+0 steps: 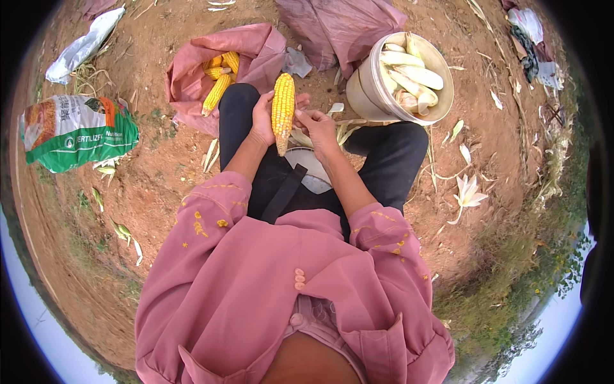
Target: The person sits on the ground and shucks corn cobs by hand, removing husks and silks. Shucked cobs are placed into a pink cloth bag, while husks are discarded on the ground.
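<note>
A bare yellow corn cob (283, 103) stands nearly upright in my left hand (262, 117), whose fingers wrap behind it. My right hand (319, 128) is close against the cob's right side, with thumb and fingers bent together; whether they pinch anything is not clear. Beyond my left knee, a reddish woven sack (187, 62) lies with its mouth spread, holding several husked corn cobs (218, 91). Past my right knee, a tilted whitish plastic bucket (363, 93) holds several corn ears in pale husks (419, 77).
Another reddish sack (331, 29) lies at the far middle. A green and white fertilizer bag (81, 134) and a white plastic bag (86, 45) lie left. Loose husks (467, 194) are scattered over the soil. A pale round object (309, 165) is between my legs.
</note>
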Motion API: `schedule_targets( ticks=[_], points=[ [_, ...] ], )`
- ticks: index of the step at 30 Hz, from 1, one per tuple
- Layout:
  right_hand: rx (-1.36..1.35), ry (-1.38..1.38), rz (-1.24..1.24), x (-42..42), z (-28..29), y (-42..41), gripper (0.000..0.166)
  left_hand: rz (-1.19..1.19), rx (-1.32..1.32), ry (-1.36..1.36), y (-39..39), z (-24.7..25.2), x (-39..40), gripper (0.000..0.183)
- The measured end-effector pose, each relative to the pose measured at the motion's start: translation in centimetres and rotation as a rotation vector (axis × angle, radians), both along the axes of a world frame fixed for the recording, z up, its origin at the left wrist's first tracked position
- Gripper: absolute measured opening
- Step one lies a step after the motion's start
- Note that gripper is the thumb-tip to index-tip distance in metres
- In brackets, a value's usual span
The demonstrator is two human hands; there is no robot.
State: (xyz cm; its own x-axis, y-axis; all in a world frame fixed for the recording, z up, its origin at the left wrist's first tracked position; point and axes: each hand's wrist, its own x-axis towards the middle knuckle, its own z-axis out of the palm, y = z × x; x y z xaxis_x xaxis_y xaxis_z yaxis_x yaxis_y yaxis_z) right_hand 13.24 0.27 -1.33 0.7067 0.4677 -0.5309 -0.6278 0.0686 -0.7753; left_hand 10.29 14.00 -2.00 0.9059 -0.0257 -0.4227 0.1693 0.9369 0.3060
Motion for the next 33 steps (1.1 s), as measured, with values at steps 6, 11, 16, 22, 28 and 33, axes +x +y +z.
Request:
schedule_targets(
  ticks=[6,11,16,22,28,33],
  points=[
    [-0.097,-0.010,-0.176,0.9,-0.4,-0.6,0.016,0.051,-0.041,0.008,-0.1,0.2,0.0,0.049],
    [-0.192,0.080,-0.234,2.8,-3.0,-3.9,0.016,0.092,-0.219,-0.101,0.6,0.5,-0.4,0.048],
    [-0.203,0.128,-0.149,2.2,-4.1,-4.6,0.015,0.224,-0.451,-0.278,4.0,1.6,-0.2,0.048],
    [-0.234,0.091,-0.075,1.7,-4.0,-4.2,0.014,0.599,-0.175,0.041,14.4,0.1,-0.3,0.051],
    [-0.747,-0.660,0.683,1.1,-6.3,-6.8,0.047,0.819,0.056,0.447,16.5,-4.2,-4.5,0.041],
    [-0.675,-0.533,0.716,1.0,-6.2,-8.0,0.044,0.535,0.511,0.310,14.2,0.2,-2.0,0.041]
  ],
)
